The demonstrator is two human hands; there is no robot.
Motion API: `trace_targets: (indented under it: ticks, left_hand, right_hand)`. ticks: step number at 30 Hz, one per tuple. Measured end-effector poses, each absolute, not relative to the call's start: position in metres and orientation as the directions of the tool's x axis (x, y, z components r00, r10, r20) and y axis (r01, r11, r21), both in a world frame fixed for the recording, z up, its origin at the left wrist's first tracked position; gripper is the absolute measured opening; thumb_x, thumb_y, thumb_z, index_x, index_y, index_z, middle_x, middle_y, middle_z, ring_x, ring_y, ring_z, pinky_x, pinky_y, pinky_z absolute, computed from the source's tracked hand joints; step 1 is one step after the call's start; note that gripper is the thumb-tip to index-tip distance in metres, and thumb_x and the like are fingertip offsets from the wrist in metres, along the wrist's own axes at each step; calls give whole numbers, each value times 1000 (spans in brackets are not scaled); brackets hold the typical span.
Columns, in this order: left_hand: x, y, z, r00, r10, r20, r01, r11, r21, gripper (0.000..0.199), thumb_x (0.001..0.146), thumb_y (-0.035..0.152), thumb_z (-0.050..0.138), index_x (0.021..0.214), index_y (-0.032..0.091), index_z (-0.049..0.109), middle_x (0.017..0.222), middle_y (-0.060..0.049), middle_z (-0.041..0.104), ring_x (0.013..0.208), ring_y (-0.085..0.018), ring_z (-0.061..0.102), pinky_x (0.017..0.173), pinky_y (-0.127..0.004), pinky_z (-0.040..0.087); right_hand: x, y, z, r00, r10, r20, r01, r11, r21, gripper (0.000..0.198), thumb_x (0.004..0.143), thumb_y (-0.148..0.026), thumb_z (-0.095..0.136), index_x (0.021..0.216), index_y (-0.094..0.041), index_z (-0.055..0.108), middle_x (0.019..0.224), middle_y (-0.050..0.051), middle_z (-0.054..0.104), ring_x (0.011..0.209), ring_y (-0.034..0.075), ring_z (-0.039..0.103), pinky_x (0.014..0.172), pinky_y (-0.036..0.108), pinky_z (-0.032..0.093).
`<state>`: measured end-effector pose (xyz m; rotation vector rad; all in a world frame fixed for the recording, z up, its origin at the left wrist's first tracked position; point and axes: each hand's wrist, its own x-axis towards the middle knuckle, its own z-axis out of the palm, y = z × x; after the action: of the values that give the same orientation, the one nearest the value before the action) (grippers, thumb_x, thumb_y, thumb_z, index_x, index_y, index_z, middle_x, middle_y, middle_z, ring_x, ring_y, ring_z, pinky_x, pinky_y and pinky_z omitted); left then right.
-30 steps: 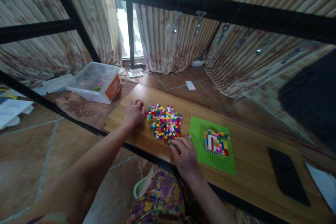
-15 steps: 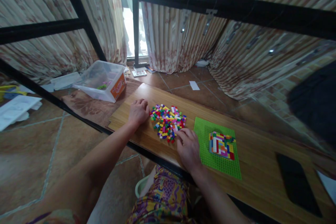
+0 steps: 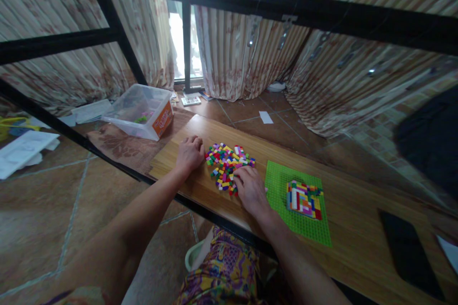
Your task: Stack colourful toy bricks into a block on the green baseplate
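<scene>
- Head view: bare left hand (image 3: 190, 154) curls beside pile of multicoloured plastic bricks (image 3: 224, 166); can't see its grip.
- Bare right hand (image 3: 250, 190) bends over them; can't tell whether pinching.

I can read no word for certain. The boldest print in my view stands on the orange label (image 3: 163, 120) at the end of the clear plastic bin (image 3: 143, 130): large white lettering that climbs toward the right, too blurred and too steeply turned from me to spell out, so I cannot give the brand. On the floor (image 3: 246, 113), near the foot of the bright window (image 3: 177, 40), I see a white card (image 3: 191, 100) printed with dark blocks. I cannot tell whether those are characters or a pattern; they are too small, and the single marks run together.
</scene>
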<state>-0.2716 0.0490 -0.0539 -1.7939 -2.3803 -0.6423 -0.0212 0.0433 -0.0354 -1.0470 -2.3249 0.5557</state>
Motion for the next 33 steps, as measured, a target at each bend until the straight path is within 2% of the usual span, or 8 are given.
trace_targets:
  ticks: [6, 11, 16, 24, 33]
  left_hand:
    - [-272, 49, -54, -306, 895, 325, 933, 214, 288, 23, 91, 27, 48, 101, 19, 67, 118, -12, 68, 111, -30, 58, 99, -44, 44]
    - [-273, 50, -55, -296, 895, 334, 940, 210, 270, 25, 91, 28, 46, 102, 19, 67, 117, -12, 68, 111, -30, 58, 100, -44, 44]
    - [-275, 51, -56, -285, 898, 335, 944, 202, 261, 28, 91, 28, 45, 103, 18, 68, 118, -13, 68, 111, -30, 59, 101, -43, 44]
    - [-279, 53, -57, -267, 896, 355, 956, 202, 211, 30, 91, 33, 43, 105, 21, 67, 117, -11, 69, 109, -29, 60, 100, -42, 44]
    - [-279, 54, -56, -282, 896, 343, 953, 220, 208, 33, 90, 35, 44, 107, 20, 67, 119, -12, 69, 111, -31, 60, 100, -43, 45]
  right_hand:
    - [11, 17, -22, -396, 885, 244, 479, 426, -768, 23, 96, -33, 51, 99, -22, 72, 92, 6, 72, 81, 20, 67, 75, 32, 51]
    - [62, 2, -17, -209, 955, 212, 510, 292, -809, 30, 94, -43, 53, 98, -23, 75, 94, 7, 73, 83, 21, 67, 76, 34, 53]
    - [117, 4, -15, 31, 979, 200, 554, 150, -819, 35, 89, -48, 56, 103, -21, 75, 107, 11, 73, 89, 25, 69, 82, 42, 54]
    - [159, 21, -12, 224, 949, 222, 623, 36, -782, 42, 84, -51, 58, 100, -16, 74, 93, 15, 77, 81, 27, 71, 74, 42, 55]
    - [164, 41, -22, 241, 945, 220, 688, -7, -725, 44, 81, -56, 58, 86, -15, 75, 83, 15, 77, 72, 26, 70, 70, 40, 54]
